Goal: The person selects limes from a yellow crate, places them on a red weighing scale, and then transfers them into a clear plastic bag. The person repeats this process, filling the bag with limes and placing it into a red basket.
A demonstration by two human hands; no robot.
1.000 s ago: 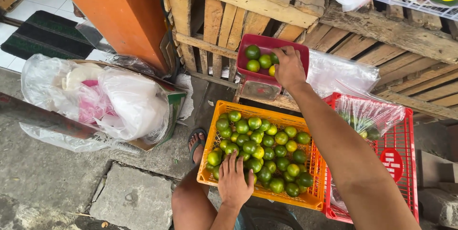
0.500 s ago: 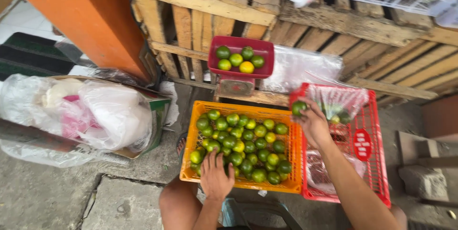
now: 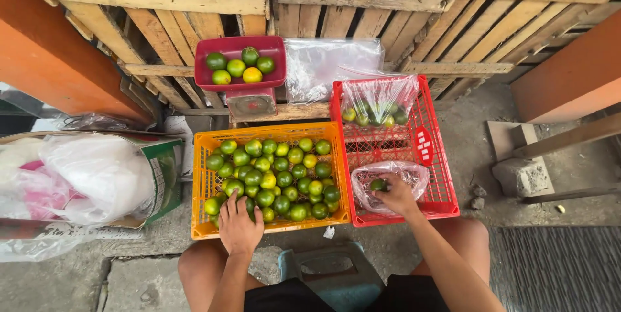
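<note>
Weathered wooden pallets [image 3: 362, 1] stand at the far side of a rough concrete floor, with an orange wall on the left. On the floor, an orange crate [image 3: 200, 176] full of green limes sits just left of a red crate [image 3: 440, 157]. The left hand [image 3: 239, 225] lies flat, fingers spread, on the limes at the near edge of the orange crate, gripping nothing. The right hand [image 3: 396, 195] pinches a green lime [image 3: 378, 184] inside a clear plastic bag [image 3: 414, 173] at the near end of the red crate. A second bag of limes [image 3: 378, 102] rests at its far end. Beyond the orange crate, a red scale tray [image 3: 240, 60] holds five limes
</note>
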